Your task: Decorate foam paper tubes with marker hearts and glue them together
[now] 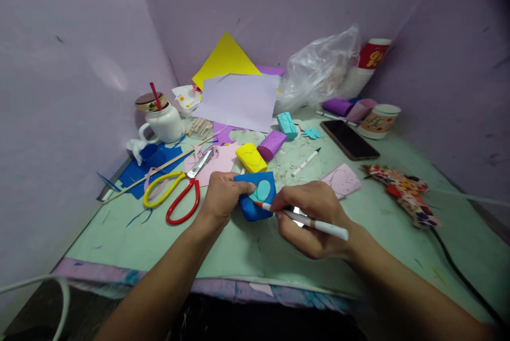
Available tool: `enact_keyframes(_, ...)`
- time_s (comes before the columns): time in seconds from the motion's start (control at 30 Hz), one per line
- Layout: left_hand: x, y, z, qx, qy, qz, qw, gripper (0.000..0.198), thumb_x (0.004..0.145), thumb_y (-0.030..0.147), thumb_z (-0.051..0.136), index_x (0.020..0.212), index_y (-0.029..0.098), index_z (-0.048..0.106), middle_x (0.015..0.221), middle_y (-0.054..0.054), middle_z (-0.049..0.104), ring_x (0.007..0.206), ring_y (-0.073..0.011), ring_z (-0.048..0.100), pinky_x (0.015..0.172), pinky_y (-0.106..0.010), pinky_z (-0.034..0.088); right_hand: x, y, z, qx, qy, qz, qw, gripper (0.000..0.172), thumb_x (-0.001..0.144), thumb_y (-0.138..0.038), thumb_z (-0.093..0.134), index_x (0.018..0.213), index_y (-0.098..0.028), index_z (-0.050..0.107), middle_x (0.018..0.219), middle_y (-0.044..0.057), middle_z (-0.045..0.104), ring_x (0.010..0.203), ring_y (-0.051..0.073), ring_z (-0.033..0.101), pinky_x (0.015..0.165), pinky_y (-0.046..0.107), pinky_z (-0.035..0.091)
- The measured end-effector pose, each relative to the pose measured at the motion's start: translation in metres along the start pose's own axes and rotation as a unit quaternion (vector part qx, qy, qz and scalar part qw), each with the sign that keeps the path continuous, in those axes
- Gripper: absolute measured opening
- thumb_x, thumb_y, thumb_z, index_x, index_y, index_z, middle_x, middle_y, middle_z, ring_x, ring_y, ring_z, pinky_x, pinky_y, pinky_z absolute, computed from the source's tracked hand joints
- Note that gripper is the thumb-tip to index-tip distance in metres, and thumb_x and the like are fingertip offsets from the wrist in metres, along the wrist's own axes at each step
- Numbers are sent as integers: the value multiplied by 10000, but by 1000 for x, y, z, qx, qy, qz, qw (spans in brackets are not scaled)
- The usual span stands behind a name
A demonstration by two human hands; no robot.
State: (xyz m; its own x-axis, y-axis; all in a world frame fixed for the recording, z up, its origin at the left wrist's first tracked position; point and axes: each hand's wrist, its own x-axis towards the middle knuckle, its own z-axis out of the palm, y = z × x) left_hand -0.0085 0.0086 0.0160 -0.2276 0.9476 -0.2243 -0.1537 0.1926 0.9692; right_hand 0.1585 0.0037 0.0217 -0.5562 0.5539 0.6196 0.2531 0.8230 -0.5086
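Blue block (pixel 252 212) is clamped in the left hand (pixel 222 195) over the middle worktop (pixel 235 256); right hand (pixel 313 198) grip closes round a white marker (pixel 334 230), orange tip near the pale-blue oval (pixel 263 190). Yellow block (pixel 251 157) lies just beyond.

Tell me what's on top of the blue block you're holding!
A light blue rounded shape lies on the blue block, near the orange pen tip. The left hand hides part of the block, so anything beneath the thumb is covered.

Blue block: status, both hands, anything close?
Left hand grips blue block at its left side. Right hand holds white marker, tip by lower edge of light-blue oval. Yellow block just beyond; scissors left of left hand.
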Motion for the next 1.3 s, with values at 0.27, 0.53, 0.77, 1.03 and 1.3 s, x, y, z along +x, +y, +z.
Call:
enact_keyframes(0.27,3,-5,-2,7,9,5,1000,211,390,124,681,327,146,481,350,55,406,363,-45,325,362,-197,232,1,-1,-4,11,1,8,1000,121,613,-80,502,655,-131,604,441,-69,427,379,30,362,419,164,298)
enact_keyframes(0.53,3,-6,-2,-13,1,-4,1000,169,390,109,678,341,138,519,357,40,456,353,-48,355,352,-190,260,1,-3,-7,30,-3,27,999,130,613,-77,492,647,-153,592,428,-84,398,357,31,338,393,173,279)
enact_keyframes(0.77,6,-11,-5,-22,-7,-14,1000,124,398,144,706,385,131,582,385,13,524,370,-86,438,393,-220,368,3,-2,-17,28,56,81,995,113,647,-127,492,595,-181,576,417,-43,514,350,62,427,377,188,311)
enact_keyframes(1.03,5,-7,-4,-22,-3,-13,1000,130,384,126,712,372,129,583,380,20,514,368,-73,423,392,-208,351,4,0,-14,54,36,71,995,86,642,-121,518,595,-153,582,410,-54,490,346,45,407,373,167,292)
enact_keyframes(1.3,1,-4,-3,-17,-13,-13,1000,136,391,127,693,352,143,564,357,34,498,358,-64,395,381,-202,318,4,-2,-4,56,34,47,997,98,652,-98,518,671,-129,609,474,-35,531,388,43,434,413,156,343)
